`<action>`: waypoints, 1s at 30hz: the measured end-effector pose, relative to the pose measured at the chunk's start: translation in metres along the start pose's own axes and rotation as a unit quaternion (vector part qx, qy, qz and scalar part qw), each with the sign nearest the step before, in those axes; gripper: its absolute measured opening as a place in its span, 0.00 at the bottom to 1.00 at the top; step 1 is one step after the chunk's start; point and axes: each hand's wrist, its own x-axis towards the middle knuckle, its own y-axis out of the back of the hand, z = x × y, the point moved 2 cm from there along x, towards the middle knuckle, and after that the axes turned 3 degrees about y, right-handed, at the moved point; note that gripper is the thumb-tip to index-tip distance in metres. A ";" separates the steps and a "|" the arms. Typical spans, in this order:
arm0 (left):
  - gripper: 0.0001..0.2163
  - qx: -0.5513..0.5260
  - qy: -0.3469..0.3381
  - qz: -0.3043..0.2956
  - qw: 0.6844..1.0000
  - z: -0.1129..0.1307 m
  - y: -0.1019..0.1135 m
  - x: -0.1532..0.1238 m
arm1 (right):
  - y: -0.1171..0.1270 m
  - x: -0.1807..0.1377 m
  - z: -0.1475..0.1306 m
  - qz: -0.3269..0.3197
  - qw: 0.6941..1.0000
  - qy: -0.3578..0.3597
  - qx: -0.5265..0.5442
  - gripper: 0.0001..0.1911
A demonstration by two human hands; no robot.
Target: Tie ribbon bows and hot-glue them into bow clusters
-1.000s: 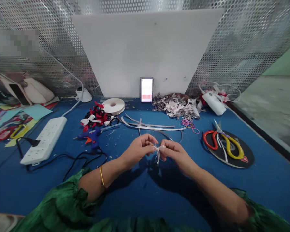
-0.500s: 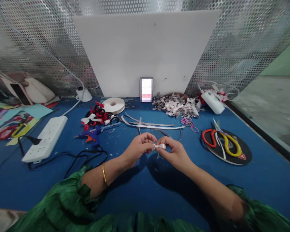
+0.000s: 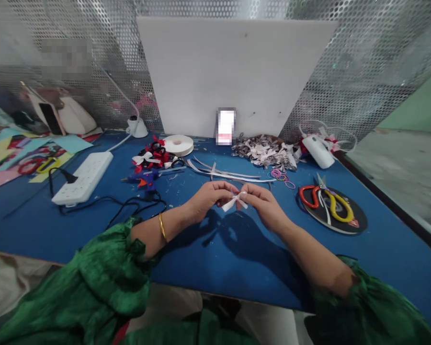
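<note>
- Crinkled, gathered green sleeves [image 3: 107, 273] end at the forearms; a smooth gold bangle [image 3: 163, 226] rings the left one.
- The left hand [image 3: 208, 200] has thumb and fingers pinched together on one side of a soft white ribbon bow [image 3: 231, 204].
- The right hand [image 3: 265, 203] pinches its other side just as tightly; the bow sits between both sets of fingertips, above the table.
- Scissors [image 3: 339, 209] with looped red and yellow handles rest on a flat black disc [image 3: 359, 218], to the right.
- A blue plastic glue gun [image 3: 147, 179] lies left, near thin, curving ribbon strips [image 3: 233, 178].
- Farther back are a round ribbon spool [image 3: 182, 147] and a ruffled heap of bows [image 3: 269, 153].
- The blue tabletop [image 3: 194, 263] is scuffed and flecked.
- Behind stand a smooth white board [image 3: 237, 67] and perforated metal sheeting [image 3: 111, 28].
</note>
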 end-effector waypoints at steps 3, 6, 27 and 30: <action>0.10 0.025 -0.024 0.016 0.999 0.003 -0.003 -0.007 | -0.003 0.000 -0.003 0.009 1.000 -0.001 -0.020 0.13; 0.10 0.062 -0.039 0.026 0.997 0.004 -0.003 -0.011 | -0.005 0.001 -0.004 0.010 0.999 0.001 -0.039 0.14; 0.05 0.367 -0.141 0.027 0.919 -0.005 0.011 -0.008 | -0.008 0.000 0.009 -0.064 0.995 -0.052 -0.064 0.17; 0.08 0.342 -0.115 0.012 0.932 -0.006 0.012 -0.007 | -0.007 0.000 0.009 -0.055 0.995 -0.048 -0.060 0.16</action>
